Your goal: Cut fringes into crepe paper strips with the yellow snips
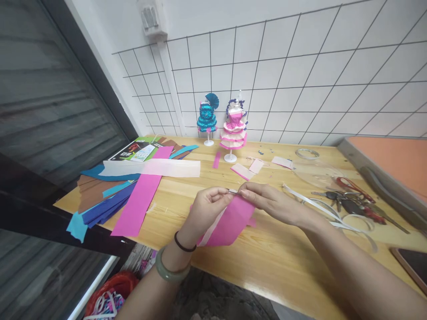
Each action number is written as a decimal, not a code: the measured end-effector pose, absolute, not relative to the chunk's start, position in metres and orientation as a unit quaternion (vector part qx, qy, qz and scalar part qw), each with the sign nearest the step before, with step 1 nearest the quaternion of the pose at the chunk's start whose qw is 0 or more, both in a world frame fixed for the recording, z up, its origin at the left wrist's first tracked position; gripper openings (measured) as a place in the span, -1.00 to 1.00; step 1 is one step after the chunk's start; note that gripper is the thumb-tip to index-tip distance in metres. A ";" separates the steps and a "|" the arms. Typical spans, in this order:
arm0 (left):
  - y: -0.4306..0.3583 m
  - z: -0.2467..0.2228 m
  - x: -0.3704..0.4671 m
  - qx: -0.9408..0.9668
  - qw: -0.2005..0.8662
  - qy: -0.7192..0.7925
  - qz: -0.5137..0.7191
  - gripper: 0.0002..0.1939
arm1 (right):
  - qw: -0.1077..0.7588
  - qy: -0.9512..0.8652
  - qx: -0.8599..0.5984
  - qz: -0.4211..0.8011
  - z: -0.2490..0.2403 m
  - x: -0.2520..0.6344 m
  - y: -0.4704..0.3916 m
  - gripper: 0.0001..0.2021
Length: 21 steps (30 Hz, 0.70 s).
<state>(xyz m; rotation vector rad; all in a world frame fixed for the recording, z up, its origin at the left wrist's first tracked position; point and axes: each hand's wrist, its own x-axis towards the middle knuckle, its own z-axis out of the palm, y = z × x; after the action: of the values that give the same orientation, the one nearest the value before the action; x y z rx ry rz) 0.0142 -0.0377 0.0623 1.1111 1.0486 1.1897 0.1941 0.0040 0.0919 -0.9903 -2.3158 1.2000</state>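
Observation:
Between my hands hangs a pink sheet of crepe paper [231, 224] with a pale strip along its left side. My left hand [207, 208] pinches the upper edge at the left, fingers closed. At the right end of that edge, my right hand [270, 202] grips the paper between thumb and fingers. A narrow, dark-and-light folded edge shows between the fingertips; its layers are too small to make out. Behind the hands stand a pink and white paper dress [234, 129] on a white stand and a teal paper dress [207, 118] on another.
Strips of coloured paper lie at left, a white strip [173, 168] crossing a pink one [143, 204]. Paper scraps [242, 171] lie behind my hands. Keys [340, 198], scissors [355, 189], white ribbon [313, 202] and a phone [412, 264] are at right. A red basket [125, 280] stands below the table.

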 end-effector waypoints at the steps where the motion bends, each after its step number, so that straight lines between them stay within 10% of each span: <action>1: -0.037 0.062 0.014 0.473 0.568 0.445 0.506 -0.81 | 0.178 -0.816 -0.350 0.423 0.092 0.194 0.004 -0.61; 21: -0.032 0.065 0.019 0.474 0.573 0.440 0.504 -0.82 | 0.200 -0.800 -0.378 0.420 0.082 0.194 0.011 -0.60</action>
<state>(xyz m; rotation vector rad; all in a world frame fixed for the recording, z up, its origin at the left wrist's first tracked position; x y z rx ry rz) 0.0192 -0.0319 0.0652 1.1107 1.0304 1.1806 0.1938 0.0114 0.0824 -1.0568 -2.2360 1.1746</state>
